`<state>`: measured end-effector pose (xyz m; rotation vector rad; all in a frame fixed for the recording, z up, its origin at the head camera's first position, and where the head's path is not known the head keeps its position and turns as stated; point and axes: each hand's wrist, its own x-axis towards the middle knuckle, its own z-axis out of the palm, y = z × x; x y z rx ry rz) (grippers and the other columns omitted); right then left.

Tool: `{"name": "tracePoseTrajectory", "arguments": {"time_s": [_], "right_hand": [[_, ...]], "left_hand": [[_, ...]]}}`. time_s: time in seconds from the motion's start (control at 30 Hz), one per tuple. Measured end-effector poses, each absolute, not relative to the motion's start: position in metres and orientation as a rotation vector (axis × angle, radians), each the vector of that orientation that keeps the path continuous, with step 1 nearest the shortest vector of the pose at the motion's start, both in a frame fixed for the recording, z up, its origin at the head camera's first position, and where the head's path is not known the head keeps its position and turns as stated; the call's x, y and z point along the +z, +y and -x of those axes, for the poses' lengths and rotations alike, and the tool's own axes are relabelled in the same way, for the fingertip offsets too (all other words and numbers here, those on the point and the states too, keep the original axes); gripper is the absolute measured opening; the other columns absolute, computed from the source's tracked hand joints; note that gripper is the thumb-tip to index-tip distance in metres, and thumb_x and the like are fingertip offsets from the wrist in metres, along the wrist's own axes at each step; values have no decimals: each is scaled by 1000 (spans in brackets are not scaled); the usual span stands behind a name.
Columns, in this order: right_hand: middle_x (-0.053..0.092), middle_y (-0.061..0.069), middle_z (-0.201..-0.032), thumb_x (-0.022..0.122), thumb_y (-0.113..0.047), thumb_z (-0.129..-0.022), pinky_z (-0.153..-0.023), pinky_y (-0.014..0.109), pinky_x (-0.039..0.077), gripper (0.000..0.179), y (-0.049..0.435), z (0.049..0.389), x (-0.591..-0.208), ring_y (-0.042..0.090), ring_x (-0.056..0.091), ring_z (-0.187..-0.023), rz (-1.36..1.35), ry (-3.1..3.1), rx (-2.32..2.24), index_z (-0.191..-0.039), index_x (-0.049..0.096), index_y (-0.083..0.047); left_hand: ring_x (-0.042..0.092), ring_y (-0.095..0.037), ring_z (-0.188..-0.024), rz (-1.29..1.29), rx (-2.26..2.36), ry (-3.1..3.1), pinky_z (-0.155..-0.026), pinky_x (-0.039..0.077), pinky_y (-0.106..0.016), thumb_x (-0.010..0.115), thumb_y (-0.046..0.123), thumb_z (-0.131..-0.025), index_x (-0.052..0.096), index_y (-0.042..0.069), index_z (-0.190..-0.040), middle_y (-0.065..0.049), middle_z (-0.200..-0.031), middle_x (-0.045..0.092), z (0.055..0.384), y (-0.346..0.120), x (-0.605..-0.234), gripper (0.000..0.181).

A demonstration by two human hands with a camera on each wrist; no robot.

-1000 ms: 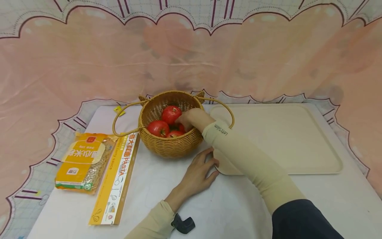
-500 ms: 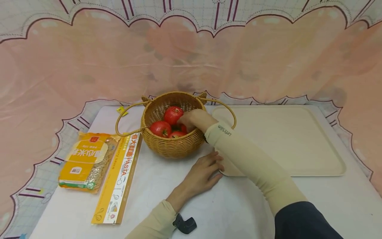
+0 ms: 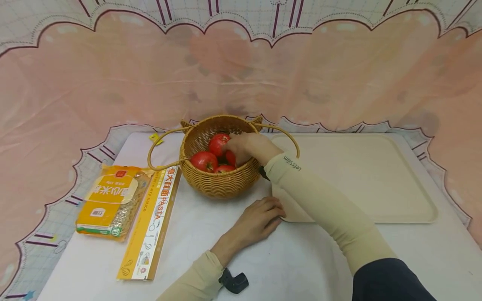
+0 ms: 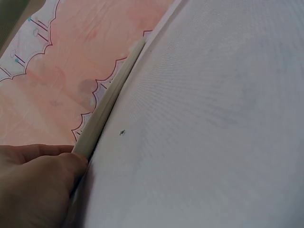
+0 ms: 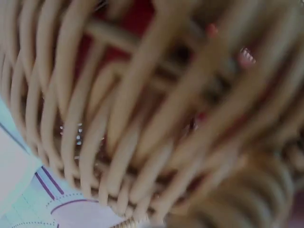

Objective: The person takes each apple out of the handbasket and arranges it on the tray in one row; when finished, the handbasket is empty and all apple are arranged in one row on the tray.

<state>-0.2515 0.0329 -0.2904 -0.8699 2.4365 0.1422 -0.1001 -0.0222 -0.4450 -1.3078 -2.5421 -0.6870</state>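
Observation:
My right hand (image 3: 252,147) reaches over the near right rim into a wicker basket (image 3: 218,184) in the head view. Its fingers curl round a round red fruit (image 3: 231,157); the fingertips are hidden. Several more red fruits lie in the basket, among them one at the left (image 3: 203,161) and one further back (image 3: 218,144). Blurred weave of the basket (image 5: 123,133) fills the right wrist view, red showing through the gaps. My left hand (image 3: 257,219) lies at the near left corner of a beige tray (image 3: 357,179). In the left wrist view its fingers hold the tray's rim (image 4: 107,104).
A yellow bag of grain (image 3: 107,200) and a long pasta box (image 3: 150,225) lie left of the basket on the white table (image 3: 301,267). One basket handle (image 3: 150,154) juts out over the box's far end. A small yellow piece (image 3: 155,138) sits behind.
My right hand has risen slightly and shifted right inside the basket. My left fingers have drawn closer together at the tray's corner. The whole head view has shifted a little.

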Motion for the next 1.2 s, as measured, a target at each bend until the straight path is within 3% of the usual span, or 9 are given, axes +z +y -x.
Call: {"name": "tracePoseTrajectory", "arguments": {"time_s": [0.1,0.17,0.27,0.43,0.77,1.0,1.2], "right_hand": [[23,13,-153,66,-29,-85,-111,57,27,63,36,249,-287,44,22,-140,882,2460,91,-141,40,-34],[26,13,-149,66,-31,-85,-107,55,33,60,39,248,-285,44,29,-136,921,2476,63,-140,41,-34],[33,10,-140,65,-32,-85,-99,48,41,58,44,246,-285,37,40,-124,994,2504,1,-138,43,-33],[37,6,-131,65,-32,-83,-93,43,44,56,52,242,-284,27,44,-110,1070,2545,-185,-135,44,-34],[36,1,-133,64,-30,-81,-95,38,45,60,74,235,-280,18,46,-113,1170,2566,-540,-137,43,-29],[38,-4,-136,66,-41,-80,-93,43,47,60,92,230,-278,18,48,-113,1130,2630,-718,-134,41,-35],[37,-6,-136,68,-38,-79,-89,43,49,58,107,229,-278,17,46,-114,1110,2619,-934,-131,41,-41]], "left_hand": [[50,-11,-117,1333,-704,-2527,-100,42,-25,60,23,-92,67,21,-107,5,-113,59,100,-23,-445,16],[51,-11,-114,1345,-720,-2514,-99,42,-25,61,23,-92,67,21,-106,5,-111,59,100,-23,-444,16],[52,-11,-111,1365,-737,-2484,-102,40,-26,62,21,-91,67,20,-106,6,-108,59,101,-23,-445,15],[52,-12,-108,1380,-734,-2439,-107,35,-28,63,18,-90,68,19,-103,5,-103,59,102,-22,-446,14],[51,-8,-102,1397,-707,-2489,-92,44,-22,60,21,-92,67,20,-106,7,-102,57,100,-21,-443,16],[52,-9,-102,1368,-748,-2508,-91,44,-24,61,20,-91,68,21,-103,6,-101,58,98,-19,-442,14],[52,-9,-101,1342,-728,-2496,-92,44,-24,63,21,-90,69,22,-100,7,-98,58,98,-17,-442,12]]}}
